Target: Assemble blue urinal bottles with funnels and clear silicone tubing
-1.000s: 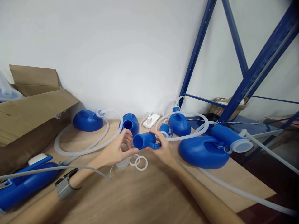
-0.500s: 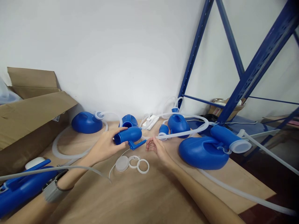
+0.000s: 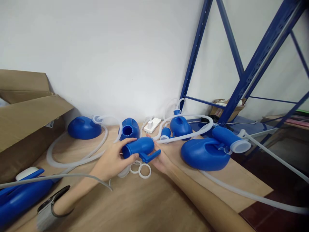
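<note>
Blue plastic fitting [image 3: 142, 145] with side lever [image 3: 152, 156], one: above table [image 3: 154, 203], short of wall-side edge; left hand [image 3: 117, 161] fingers gripping its open end. Change: right hand [image 3: 162, 161], formerly apart, now at rounded end; grip cannot be told. Handling seemingly two-handed.

I take the white power strip [image 3: 157, 122] as landmark; a white plug [image 3: 150, 123] sits on it. Behind the strip I see a white wall [image 3: 108, 58]. Well to its left stands an open cardboard box [image 3: 29, 117]. To its right rises a blue metal rack [image 3: 194, 53], and farther right, a smaller carton [image 3: 218, 112], partly hidden.
</note>
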A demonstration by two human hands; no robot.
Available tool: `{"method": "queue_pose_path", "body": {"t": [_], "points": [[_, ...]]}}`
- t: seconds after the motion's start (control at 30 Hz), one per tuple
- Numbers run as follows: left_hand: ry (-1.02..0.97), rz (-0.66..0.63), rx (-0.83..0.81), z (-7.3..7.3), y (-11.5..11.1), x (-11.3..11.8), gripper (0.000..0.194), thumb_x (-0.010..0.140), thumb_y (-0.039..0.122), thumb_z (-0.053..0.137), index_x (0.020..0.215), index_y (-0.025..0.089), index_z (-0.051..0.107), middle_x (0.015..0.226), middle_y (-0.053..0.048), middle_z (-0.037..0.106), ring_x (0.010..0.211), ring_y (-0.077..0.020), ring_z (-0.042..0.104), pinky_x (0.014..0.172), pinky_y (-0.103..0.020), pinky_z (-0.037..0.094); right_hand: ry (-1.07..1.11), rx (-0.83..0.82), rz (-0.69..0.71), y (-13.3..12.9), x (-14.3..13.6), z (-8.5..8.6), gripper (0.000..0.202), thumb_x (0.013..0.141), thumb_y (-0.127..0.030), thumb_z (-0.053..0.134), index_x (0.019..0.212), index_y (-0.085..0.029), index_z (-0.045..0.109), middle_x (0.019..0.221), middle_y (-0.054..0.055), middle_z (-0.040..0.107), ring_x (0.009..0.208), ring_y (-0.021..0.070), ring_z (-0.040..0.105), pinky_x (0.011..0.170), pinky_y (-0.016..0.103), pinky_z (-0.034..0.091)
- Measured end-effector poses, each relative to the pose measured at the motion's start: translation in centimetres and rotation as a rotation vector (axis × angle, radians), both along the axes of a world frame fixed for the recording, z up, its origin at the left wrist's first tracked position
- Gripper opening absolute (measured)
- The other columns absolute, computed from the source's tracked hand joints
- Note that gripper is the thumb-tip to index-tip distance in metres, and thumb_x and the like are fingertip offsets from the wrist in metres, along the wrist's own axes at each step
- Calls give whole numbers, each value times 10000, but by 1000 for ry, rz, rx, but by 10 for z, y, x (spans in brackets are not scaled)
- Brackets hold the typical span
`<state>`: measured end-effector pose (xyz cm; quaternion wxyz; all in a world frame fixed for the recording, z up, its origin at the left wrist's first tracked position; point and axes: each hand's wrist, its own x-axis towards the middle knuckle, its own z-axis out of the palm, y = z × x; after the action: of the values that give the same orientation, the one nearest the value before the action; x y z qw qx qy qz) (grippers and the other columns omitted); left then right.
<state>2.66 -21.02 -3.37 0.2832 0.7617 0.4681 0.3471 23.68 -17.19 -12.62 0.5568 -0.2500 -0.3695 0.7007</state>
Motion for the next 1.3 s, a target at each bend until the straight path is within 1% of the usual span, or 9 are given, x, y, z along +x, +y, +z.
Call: {"method": "queue_pose_path", "body": {"t": [0.1,0.17,0.27,0.4,0.57,0.87,1.1,1.17,1.3], "points": [[-309,40,-375,1,4,1,565,807,532,709,1248,186,641,1001,-62,735,793,-253,759,804,-418,649,-9,33,-22,3,1,-6,359,830,-498,801,1084,-267,698,1166,36,750,1106,224,675,886,353,569],[-478,99,-534,1,9,-1,489,835,497,708,1199,180,632,927,-45,724,735,-228,759,806,-386,662,-66,64,-23,7,3,-12,383,797,-510,830,1038,-251,681,1096,37,751,1018,214,701,841,352,573],[-582,188,-650,1,16,-4,412,899,479,646,1183,181,610,847,-46,724,647,-198,742,734,-328,672,-237,163,-50,12,5,-18,422,780,-550,829,974,-211,669,971,38,752,847,183,719,745,309,560],[-576,199,-753,3,24,-8,494,952,524,521,1304,177,530,803,-68,743,587,-205,731,629,-311,664,-387,287,-75,14,6,-19,457,786,-607,793,885,-176,680,823,24,729,725,153,695,653,264,523],[-500,198,-805,4,30,-13,542,926,611,484,1209,157,570,722,-69,728,559,-227,721,597,-337,658,-369,279,-12,11,7,-14,474,818,-648,740,857,-177,711,838,38,738,710,160,688,647,274,525],[-416,124,-791,-2,28,-15,544,878,709,409,896,185,557,587,-24,620,468,-209,651,450,-298,546,-351,285,-119,14,1,-21,459,803,-616,770,758,-165,695,707,32,709,609,143,628,610,278,505],[-459,150,-752,16,22,-23,439,876,657,446,887,222,502,506,12,568,403,-176,553,415,-263,447,-267,201,-287,26,19,-22,439,807,-612,771,865,-185,681,733,-2,694,624,122,639,633,254,514],[-437,133,-694,23,21,-29,477,855,679,490,889,205,537,532,-7,601,429,-172,563,435,-261,450,-214,147,-292,25,23,-19,420,815,-592,779,909,-196,676,793,5,713,682,134,676,689,269,542],[-249,62,-595,30,15,-34,529,781,658,647,1037,197,617,695,-25,697,589,-202,671,540,-282,537,49,-56,-117,17,12,-3,336,904,-546,703,982,-223,656,1110,78,748,1013,217,734,888,371,579]]}}
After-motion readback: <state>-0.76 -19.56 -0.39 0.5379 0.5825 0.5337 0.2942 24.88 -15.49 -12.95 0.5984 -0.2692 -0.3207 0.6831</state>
